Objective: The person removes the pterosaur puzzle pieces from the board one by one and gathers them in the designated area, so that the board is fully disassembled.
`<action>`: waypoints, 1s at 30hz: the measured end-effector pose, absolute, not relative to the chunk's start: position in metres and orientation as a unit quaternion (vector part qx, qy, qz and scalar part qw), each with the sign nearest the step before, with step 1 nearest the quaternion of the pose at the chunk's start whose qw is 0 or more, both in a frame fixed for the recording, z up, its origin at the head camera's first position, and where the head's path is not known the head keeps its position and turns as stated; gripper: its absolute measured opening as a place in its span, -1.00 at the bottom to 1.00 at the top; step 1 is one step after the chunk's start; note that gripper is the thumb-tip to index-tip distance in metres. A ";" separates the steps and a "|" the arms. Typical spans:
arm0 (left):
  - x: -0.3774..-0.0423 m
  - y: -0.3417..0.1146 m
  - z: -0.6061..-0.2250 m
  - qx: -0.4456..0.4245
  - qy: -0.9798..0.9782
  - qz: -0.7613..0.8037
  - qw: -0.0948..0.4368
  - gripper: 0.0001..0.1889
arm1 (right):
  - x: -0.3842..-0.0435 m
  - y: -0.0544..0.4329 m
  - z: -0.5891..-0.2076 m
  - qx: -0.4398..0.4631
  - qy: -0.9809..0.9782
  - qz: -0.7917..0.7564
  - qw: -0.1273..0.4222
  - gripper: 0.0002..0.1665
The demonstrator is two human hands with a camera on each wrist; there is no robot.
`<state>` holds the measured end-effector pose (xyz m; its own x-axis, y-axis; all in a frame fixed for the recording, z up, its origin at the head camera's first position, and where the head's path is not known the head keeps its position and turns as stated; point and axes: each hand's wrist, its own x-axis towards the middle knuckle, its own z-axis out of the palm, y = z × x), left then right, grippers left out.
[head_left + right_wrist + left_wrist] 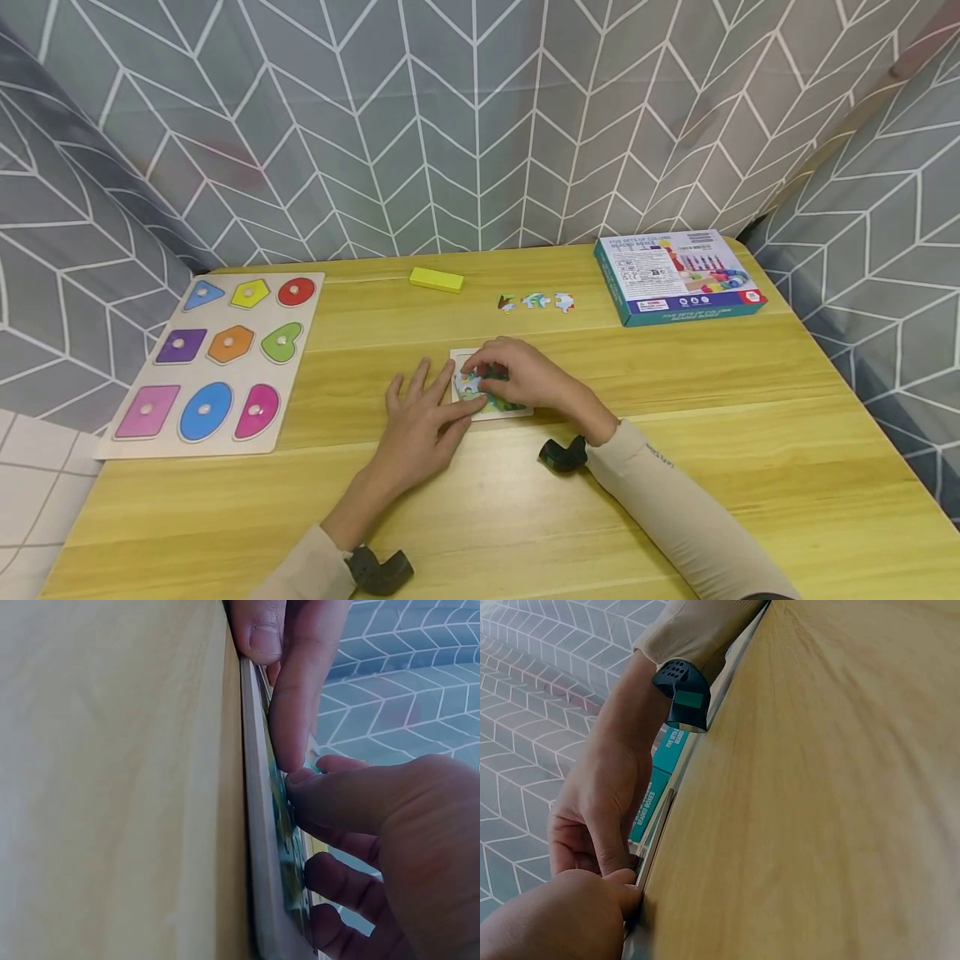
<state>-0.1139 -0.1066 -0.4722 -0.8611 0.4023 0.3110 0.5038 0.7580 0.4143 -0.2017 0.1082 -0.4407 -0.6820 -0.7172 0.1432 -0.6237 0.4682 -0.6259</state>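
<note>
A small jigsaw puzzle board [498,414] with a pale frame lies flat on the table, its picture partly covered by the hands. My left hand [420,425] rests at its left edge with fingers spread, the index finger reaching over the lower left of the picture. Above the board, my right hand [521,375] bends its thumb and index finger around a light blue puzzle piece [467,384] at the left side. In the right wrist view the right thumb [337,799] comes down on the picture surface beside the left index fingertip [289,742].
Three loose puzzle pieces [536,302] lie behind the board. A yellow block [437,280] sits near the back edge. At left is a wooden shape board [251,446] with knobbed coloured shapes; at right, a boxed bead toy [682,279]. A patterned grey curtain [480,125] hangs behind the table.
</note>
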 end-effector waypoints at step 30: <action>-0.114 -0.106 -0.473 -0.235 -0.929 -0.264 0.108 -0.70 | -0.239 0.157 -0.453 -0.208 0.894 -0.396 -0.034 -0.71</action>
